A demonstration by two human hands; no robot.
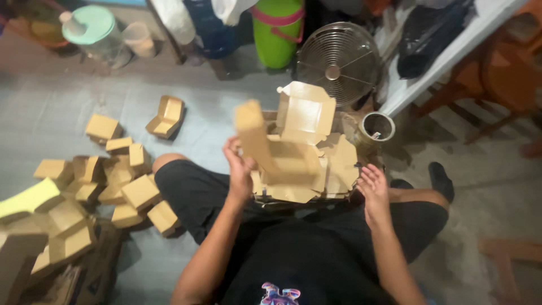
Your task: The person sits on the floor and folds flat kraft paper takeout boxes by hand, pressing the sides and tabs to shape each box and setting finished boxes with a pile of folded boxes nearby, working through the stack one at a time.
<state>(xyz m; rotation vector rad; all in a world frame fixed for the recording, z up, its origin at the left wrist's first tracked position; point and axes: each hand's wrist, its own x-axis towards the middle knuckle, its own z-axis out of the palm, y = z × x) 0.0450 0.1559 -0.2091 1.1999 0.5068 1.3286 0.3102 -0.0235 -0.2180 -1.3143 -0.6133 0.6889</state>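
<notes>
My left hand [240, 169] holds a brown cardboard box piece [257, 138], blurred, tilted up in front of me. My right hand [374, 189] hovers open, fingers spread, at the right edge of a stack of flat unfolded cardboard box blanks [339, 169] lying between my knees. An open folded box [305, 113] stands on the far side of that stack. I sit on the floor in black shorts and a black shirt.
A pile of several folded brown boxes [121, 181] lies on the floor at my left, with one open box [166, 117] apart from it. A metal fan [339, 62], a tape roll [377, 127], a green container [276, 34], a lidded jar [93, 31] and a wooden chair [497, 79] surround me.
</notes>
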